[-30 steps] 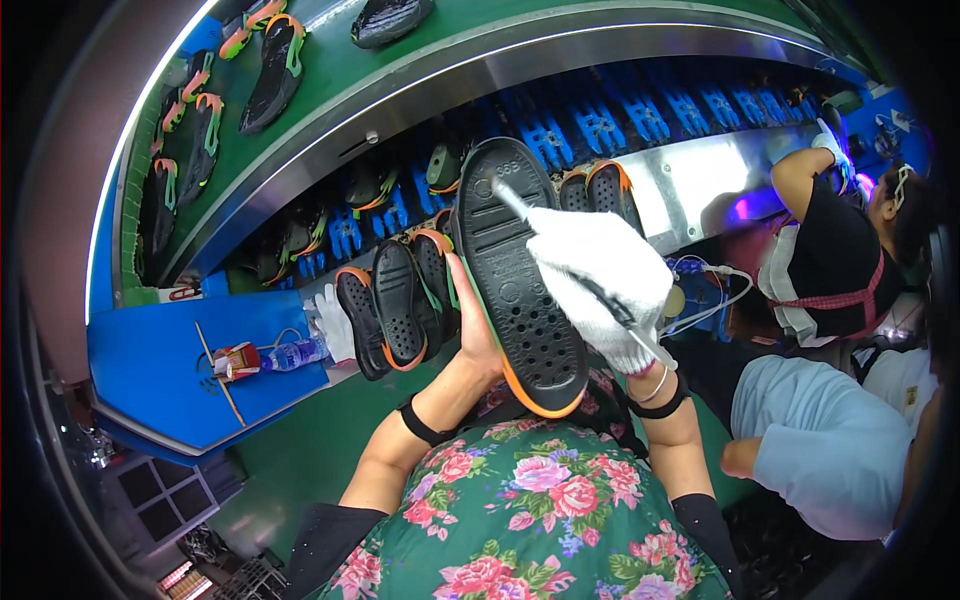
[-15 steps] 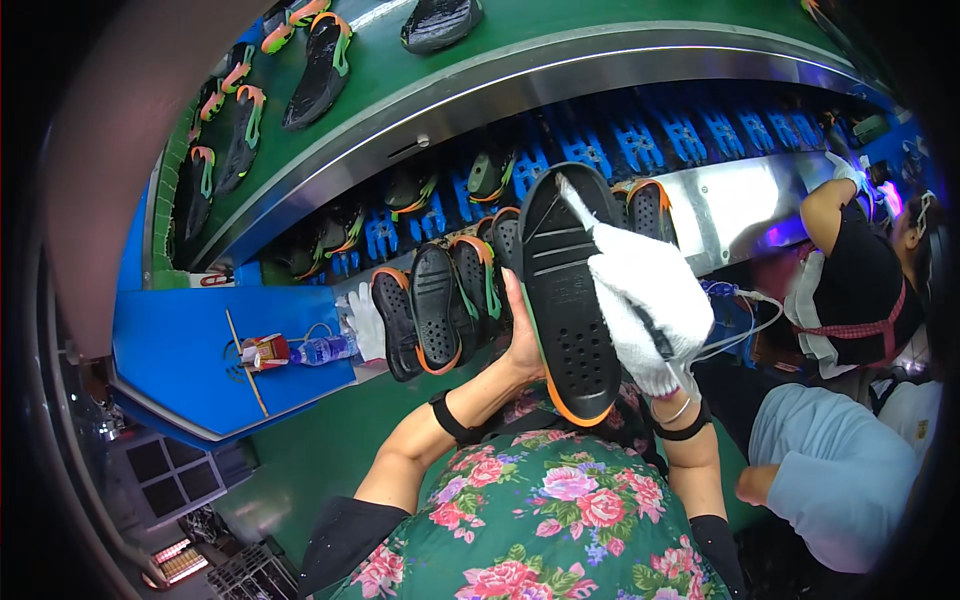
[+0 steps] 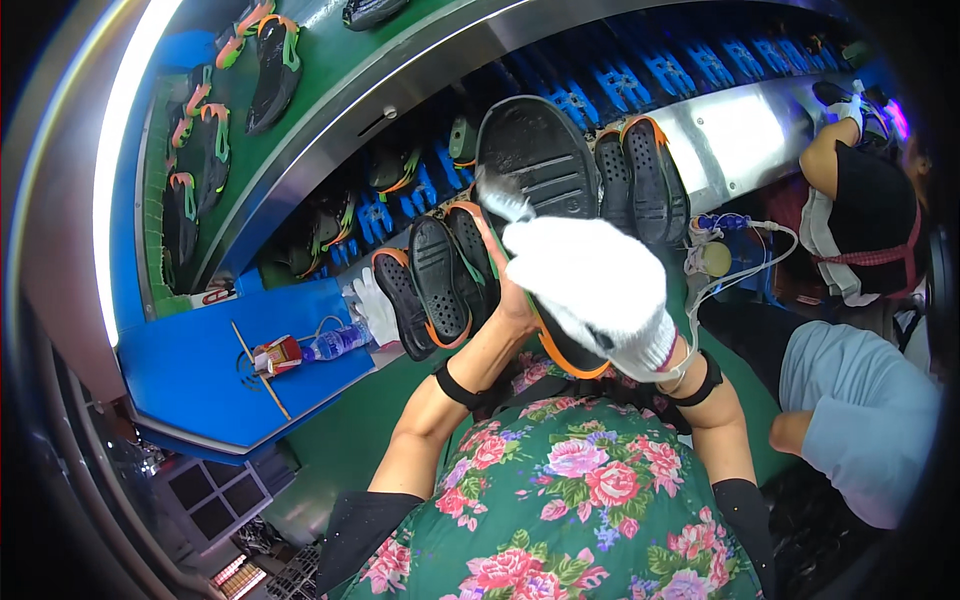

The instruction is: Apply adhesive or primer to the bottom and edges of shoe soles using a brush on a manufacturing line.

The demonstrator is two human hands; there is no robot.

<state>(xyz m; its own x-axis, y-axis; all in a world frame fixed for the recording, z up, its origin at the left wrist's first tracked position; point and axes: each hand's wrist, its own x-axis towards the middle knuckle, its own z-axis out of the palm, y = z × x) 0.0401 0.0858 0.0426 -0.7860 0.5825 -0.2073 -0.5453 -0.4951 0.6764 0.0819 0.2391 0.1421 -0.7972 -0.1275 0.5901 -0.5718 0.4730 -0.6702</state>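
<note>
A black shoe sole (image 3: 535, 150) with an orange rim is held up in front of me, its grooved face toward me. My left hand (image 3: 513, 295), bare, is closed round its left edge. My right hand (image 3: 595, 285), in a white knitted glove, grips a brush (image 3: 508, 203) whose pale bristles touch the sole's left edge near its wide end. The glove hides the brush handle and the sole's lower middle. Glossy patches show on the sole's wide end. More perforated soles lean just beyond: several on the left (image 3: 440, 280), two on the right (image 3: 655, 190).
Behind runs a metal-edged green conveyor (image 3: 345, 75) carrying shoe uppers (image 3: 272, 75), above a row of blue holders (image 3: 670, 72). On the left, a blue table (image 3: 190, 365) bears a bottle (image 3: 335, 342), a red carton (image 3: 278, 355) and a stick. Co-workers (image 3: 860, 385) are at the right.
The brush has moved from the sole's top end down to its left edge, with my gloved hand shifting left across the sole. The sole has risen and moved slightly left in view.
</note>
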